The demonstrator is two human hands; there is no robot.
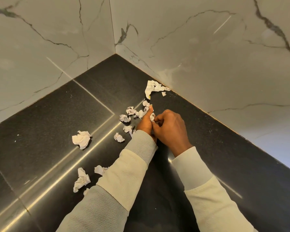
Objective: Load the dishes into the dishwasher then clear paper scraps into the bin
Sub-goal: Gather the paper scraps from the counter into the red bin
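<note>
Paper scrap (152,117) half hidden, seemingly clamped between curled fingers of left hand (145,122) and right hand (172,130)

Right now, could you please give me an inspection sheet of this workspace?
Surface: black speckled stone counter, glossy.
Job's things: crumpled white paper scraps scattered left of the hands; long torn white paper strip by the right wall; no dishes or bin seen.
Clutter: nothing seen.
Grippers: right hand pinches a small scrap against the left hand, whose fingers curl, thumb up; its contents hidden.
Cables: nothing seen.
Surroundings: veined marble-look wall tiles meeting in a corner.
</note>
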